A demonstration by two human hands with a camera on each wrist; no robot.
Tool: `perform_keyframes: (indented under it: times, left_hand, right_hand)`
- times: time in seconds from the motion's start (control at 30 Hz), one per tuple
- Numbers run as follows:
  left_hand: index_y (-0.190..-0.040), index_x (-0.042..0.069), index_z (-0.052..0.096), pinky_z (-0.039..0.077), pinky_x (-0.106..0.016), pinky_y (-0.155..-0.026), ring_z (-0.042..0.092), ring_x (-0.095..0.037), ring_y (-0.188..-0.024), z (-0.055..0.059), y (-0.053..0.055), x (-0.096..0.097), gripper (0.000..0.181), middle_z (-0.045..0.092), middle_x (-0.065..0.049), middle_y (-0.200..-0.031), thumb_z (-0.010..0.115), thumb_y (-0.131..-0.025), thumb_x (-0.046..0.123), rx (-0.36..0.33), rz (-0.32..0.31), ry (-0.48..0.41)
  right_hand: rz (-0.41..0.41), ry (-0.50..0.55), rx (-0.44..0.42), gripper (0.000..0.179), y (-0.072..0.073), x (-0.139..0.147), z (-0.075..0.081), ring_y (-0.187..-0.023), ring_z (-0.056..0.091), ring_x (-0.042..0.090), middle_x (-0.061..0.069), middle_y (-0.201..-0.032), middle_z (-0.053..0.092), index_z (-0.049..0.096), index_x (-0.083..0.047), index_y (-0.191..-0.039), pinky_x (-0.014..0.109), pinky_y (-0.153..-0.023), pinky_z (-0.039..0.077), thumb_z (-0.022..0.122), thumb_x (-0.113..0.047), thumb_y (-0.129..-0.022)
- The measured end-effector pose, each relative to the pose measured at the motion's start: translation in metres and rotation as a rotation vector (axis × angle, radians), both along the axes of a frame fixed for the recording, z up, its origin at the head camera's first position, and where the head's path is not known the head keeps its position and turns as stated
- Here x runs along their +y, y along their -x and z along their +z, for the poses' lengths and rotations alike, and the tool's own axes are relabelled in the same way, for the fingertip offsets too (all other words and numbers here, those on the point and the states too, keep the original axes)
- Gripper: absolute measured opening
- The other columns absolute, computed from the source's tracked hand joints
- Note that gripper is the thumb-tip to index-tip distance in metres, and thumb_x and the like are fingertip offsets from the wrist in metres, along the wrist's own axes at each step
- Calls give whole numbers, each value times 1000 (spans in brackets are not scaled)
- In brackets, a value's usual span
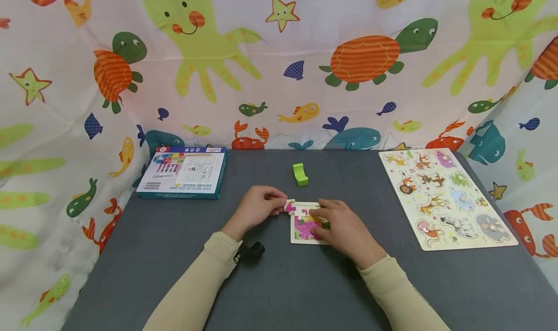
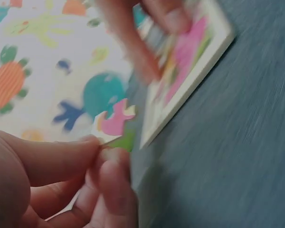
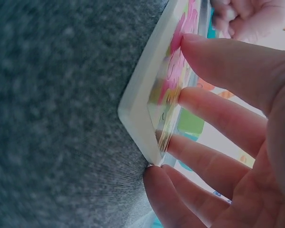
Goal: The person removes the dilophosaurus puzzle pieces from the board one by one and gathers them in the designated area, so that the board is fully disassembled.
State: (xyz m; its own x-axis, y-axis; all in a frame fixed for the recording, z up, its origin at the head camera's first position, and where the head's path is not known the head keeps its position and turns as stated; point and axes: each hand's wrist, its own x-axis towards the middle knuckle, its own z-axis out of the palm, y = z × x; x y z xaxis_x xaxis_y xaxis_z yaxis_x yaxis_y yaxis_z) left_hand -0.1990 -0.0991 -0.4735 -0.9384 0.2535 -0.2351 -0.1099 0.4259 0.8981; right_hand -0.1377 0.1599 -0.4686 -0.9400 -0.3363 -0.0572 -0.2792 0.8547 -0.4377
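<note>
Between the thumb and fingers of my left hand (image 1: 257, 211) a small pink-and-white jigsaw piece (image 2: 115, 121) is pinched, held at the upper left corner of a little puzzle board (image 1: 301, 242). The board has a pale raised rim and a pink, yellow and green picture. My right hand (image 1: 348, 229) lies over the board's right side. In the right wrist view its fairly straight fingers (image 3: 213, 111) touch the picture and the corner of the rim. That hand hides part of the picture.
Behind the puzzle board lies a green block (image 1: 300, 174) with a curved shape. A flat boxed set (image 1: 185, 173) is at the back left, and a large animal peg puzzle (image 1: 449, 200) at the right. A printed sea-animal cloth (image 1: 279, 88) hangs behind the grey table (image 1: 261, 292).
</note>
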Motion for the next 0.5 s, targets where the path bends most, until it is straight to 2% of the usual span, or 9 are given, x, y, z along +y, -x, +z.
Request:
perform_keyframes:
  times: [0.23, 0.37, 0.5]
  left_hand:
    - [-115, 9, 79, 64, -28, -76, 72, -19, -82, 14, 3, -52, 18, 77, -12, -102, 75, -104, 22, -99, 103, 29]
    - [-116, 8, 77, 64, -29, -75, 72, -20, -81, 17, 2, -74, 17, 76, -13, -100, 72, -105, 20, -117, 119, 94]
    - [-116, 7, 77, 64, -30, -75, 72, -20, -79, 19, 0, -85, 18, 75, -13, -98, 69, -107, 20, -116, 121, 178]
  right_hand:
    - [37, 14, -8, 58, -4, 9, 1, -151, 48, 45, 20, -162, 54, 70, -15, -145, 61, -118, 47, 86, -32, -92]
    - [72, 6, -33, 66, -3, 12, 4, -153, 45, 46, 20, -165, 50, 66, -14, -149, 61, -119, 46, 87, -35, -91]
    - [81, 12, -56, 72, -2, 10, 4, -154, 44, 45, 19, -167, 48, 61, -15, -153, 61, -120, 45, 88, -38, -91]
